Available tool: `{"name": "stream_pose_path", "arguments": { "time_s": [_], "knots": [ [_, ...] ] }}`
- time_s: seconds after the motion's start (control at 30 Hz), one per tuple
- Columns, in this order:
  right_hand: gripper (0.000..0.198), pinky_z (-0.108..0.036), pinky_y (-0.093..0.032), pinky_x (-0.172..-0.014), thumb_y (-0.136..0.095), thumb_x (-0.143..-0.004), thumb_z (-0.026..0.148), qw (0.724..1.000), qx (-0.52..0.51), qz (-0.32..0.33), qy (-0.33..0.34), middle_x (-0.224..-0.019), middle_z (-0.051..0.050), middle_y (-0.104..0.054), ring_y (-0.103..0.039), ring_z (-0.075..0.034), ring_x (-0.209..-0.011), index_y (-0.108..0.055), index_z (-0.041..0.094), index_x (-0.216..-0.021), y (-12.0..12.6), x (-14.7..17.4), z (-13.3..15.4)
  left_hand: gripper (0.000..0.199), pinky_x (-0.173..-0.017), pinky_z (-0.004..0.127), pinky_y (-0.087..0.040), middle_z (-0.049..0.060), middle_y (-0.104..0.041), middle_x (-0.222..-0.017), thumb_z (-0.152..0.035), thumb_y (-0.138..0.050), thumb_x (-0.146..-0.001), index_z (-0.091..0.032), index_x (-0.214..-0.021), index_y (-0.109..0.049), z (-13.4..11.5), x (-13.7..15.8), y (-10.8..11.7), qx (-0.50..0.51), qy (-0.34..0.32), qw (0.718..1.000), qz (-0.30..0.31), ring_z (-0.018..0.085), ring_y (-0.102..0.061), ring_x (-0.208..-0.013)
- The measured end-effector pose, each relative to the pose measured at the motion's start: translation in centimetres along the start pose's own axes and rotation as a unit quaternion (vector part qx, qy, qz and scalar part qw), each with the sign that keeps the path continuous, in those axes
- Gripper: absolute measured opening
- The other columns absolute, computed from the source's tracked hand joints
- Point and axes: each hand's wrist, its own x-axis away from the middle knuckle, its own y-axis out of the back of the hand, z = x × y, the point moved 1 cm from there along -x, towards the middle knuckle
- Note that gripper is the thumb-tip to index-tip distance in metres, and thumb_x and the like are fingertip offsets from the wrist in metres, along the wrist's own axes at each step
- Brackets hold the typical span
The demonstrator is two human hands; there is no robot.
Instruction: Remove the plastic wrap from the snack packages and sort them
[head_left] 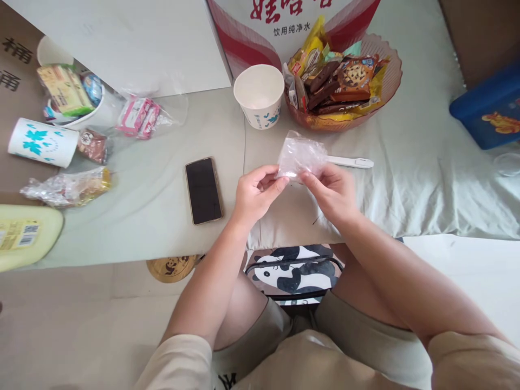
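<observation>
On a pale cloth-covered surface (134, 216) with a red-and-white carton (268, 51) at the back, an amber ribbed bowl (345, 123) heaped with wrapped snacks (351, 81) stands just beside a white paper cup (263, 115). Nearer the person, the left hand (258, 196) and right hand (333, 194) are both partly curled, each thumb pinched against its fingers, and a dark-screened phone (204, 190) lies flat left of them. Gripped by its near edge between both hands is a crumpled clear plastic wrapper (303, 153), with a slim white strip (353, 162) jutting out beyond the right hand.
</observation>
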Motion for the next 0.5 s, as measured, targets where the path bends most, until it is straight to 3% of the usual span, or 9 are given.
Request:
{"name": "stream_pose_path", "arguments": {
  "time_s": [0.1,0.17,0.3,0.4,0.5],
  "knots": [
    [0.040,-0.031,-0.055,-0.069,-0.079,-0.081,0.045,0.998,-0.056,-0.020,-0.006,-0.090,0.001,-0.064,-0.063,-0.015,-0.075,-0.055,0.029,-0.109,-0.2,-0.2,-0.7,0.032,-0.078,0.028,-0.059,0.005,-0.075,-0.094,-0.043,-0.082,-0.078,-0.019,-0.096,-0.068,0.3,-0.1,-0.1,-0.003,-0.002,1.000,-0.015,0.016,-0.072,-0.085],
    [0.050,-0.031,-0.057,-0.068,-0.079,-0.081,0.043,0.997,-0.070,-0.015,-0.015,-0.093,0.002,-0.064,-0.064,-0.015,-0.073,-0.048,0.032,-0.119,-0.2,-0.2,-0.9,0.039,-0.079,0.028,-0.059,0.004,-0.074,-0.097,-0.042,-0.081,-0.079,-0.021,-0.107,-0.063,0.5,-0.3,0.0,-0.001,-0.009,1.000,0.004,0.015,-0.073,-0.085],
    [0.057,-0.035,-0.060,-0.077,-0.080,-0.081,0.045,0.996,-0.080,0.022,-0.020,-0.095,0.001,-0.064,-0.068,-0.017,-0.080,-0.043,0.034,-0.123,-0.3,-0.2,-0.8,0.055,-0.080,0.031,-0.059,0.004,-0.073,-0.101,-0.048,-0.073,-0.086,-0.026,-0.130,-0.049,1.2,-0.6,0.2,-0.030,-0.019,0.998,0.047,0.017,-0.074,-0.087],
    [0.071,-0.040,-0.060,-0.084,-0.083,-0.075,0.049,0.992,-0.115,0.042,-0.036,-0.102,0.000,-0.067,-0.070,-0.020,-0.087,-0.039,0.035,-0.129,-0.4,-0.4,-1.1,0.045,-0.075,0.029,-0.057,0.003,-0.073,-0.094,-0.041,-0.061,-0.095,-0.025,-0.134,-0.047,1.3,-0.7,0.3,-0.083,-0.040,0.995,0.047,0.015,-0.071,-0.080],
    [0.080,-0.042,-0.060,-0.084,-0.087,-0.068,0.050,0.987,-0.137,0.047,-0.074,-0.108,-0.001,-0.069,-0.071,-0.022,-0.088,-0.039,0.037,-0.132,-0.4,-0.6,-1.6,0.038,-0.066,0.025,-0.051,-0.002,-0.069,-0.078,-0.027,-0.057,-0.093,-0.023,-0.131,-0.051,0.9,-0.4,0.5,-0.159,-0.071,0.983,0.057,0.011,-0.064,-0.066]
  ]
}}
